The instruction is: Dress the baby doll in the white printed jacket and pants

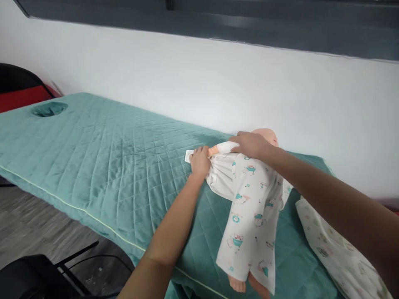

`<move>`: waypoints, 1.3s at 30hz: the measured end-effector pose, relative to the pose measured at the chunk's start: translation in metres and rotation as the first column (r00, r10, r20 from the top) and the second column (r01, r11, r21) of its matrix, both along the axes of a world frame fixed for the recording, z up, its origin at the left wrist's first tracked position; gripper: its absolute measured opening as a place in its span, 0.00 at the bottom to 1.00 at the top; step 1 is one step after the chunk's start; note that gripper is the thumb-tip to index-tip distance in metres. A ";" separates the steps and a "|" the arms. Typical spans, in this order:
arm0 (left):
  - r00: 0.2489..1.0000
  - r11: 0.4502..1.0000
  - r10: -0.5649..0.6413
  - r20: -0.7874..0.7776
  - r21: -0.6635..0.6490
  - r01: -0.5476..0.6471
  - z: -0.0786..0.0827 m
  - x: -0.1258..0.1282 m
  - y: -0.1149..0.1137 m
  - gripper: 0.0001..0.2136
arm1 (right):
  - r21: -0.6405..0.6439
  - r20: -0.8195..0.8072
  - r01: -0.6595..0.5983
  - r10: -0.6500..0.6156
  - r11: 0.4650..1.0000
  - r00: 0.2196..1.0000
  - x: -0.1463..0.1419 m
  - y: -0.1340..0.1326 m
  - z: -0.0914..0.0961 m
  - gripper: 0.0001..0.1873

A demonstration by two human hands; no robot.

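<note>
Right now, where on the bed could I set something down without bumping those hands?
The bed has a broad bare patch between its hole and the left hand. It's crowded toward the other end: doll, right hand, cloth.

Head view: one camera worn on the person's head, looking forward and down across the bed [124, 137] from beside its long edge.
Bed: near at lower right, running away toward the upper left.
Wall [149, 74]: faced beyond the bed.
Doll [254, 203]: seen from above, fairly near, feet [237, 285] toward the camera.
Left hand [201, 161]: mid-view, its arm [176, 224] entering from below.
Right hand [251, 144]: mid-view, its arm [327, 195] entering from the right.
Floor [31, 220]: glimpsed lower left.
</note>
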State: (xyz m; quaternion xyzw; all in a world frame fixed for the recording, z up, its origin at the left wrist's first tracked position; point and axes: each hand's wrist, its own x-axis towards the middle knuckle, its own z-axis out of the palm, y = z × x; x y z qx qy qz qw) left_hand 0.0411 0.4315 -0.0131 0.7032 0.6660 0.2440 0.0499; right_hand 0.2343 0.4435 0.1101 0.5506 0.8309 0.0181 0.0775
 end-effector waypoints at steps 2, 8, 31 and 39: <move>1.000 1.000 0.011 0.005 0.003 -0.011 0.001 0.000 0.000 0.15 | -0.027 -0.018 -0.006 0.006 1.000 1.000 -0.005 0.000 -0.002 0.17; 0.997 0.998 0.011 -0.071 0.064 -0.006 0.003 0.001 -0.001 0.16 | -0.051 -0.027 -0.063 0.062 0.997 0.998 -0.027 0.010 -0.022 0.16; 0.992 0.969 -0.027 0.123 0.246 -0.005 0.020 0.028 -0.034 0.23 | 0.231 -0.592 0.667 -0.442 0.708 0.674 0.106 -0.109 -0.125 0.26; 0.784 0.768 -0.610 -0.118 0.155 0.621 0.079 0.130 -0.066 0.14 | 0.188 -0.613 0.696 -0.471 0.693 0.634 0.105 -0.111 -0.115 0.28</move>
